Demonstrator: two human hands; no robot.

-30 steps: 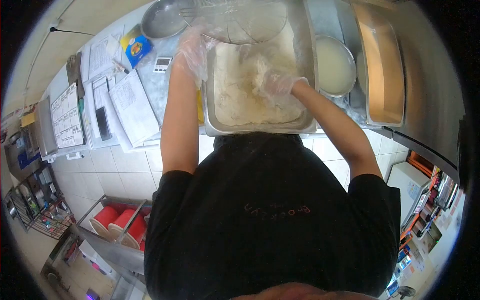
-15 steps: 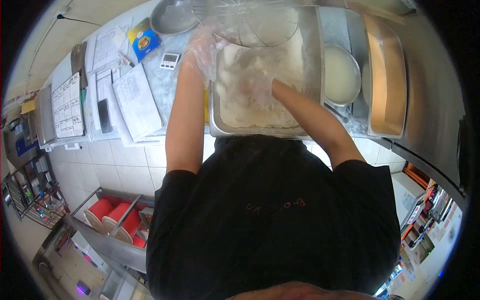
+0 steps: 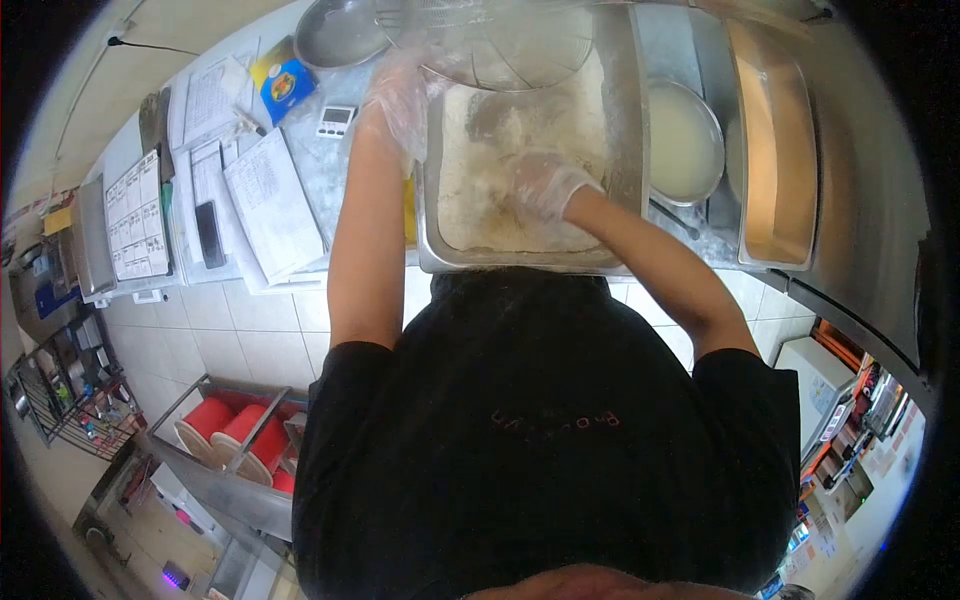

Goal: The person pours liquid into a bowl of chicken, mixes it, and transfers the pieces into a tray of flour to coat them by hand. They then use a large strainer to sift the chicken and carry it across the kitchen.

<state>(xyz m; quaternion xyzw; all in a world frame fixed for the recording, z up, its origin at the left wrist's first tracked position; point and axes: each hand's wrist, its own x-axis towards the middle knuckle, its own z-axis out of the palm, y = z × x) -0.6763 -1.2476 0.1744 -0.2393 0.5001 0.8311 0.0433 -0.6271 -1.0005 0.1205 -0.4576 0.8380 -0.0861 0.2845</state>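
Right hand (image 3: 545, 187) has shifted rightward in the steel pan (image 3: 630, 130). At the bench's (image 3: 318, 168) front edge, this pan holds flour-like powder (image 3: 468, 212), likely soft, best scooped underneath. Wire strainer (image 3: 495, 62) adjoins the left hand (image 3: 398, 92). I cannot tell either hand's finger spread.

On left hand (image 3: 398, 90) and right hand (image 3: 545, 185), crinkled, glossy clear plastic gloves (image 3: 408, 120); under the right, matt, rough powder (image 3: 468, 205) in a smooth metal tray (image 3: 627, 125); beyond the left, matt paper sheets (image 3: 272, 195).
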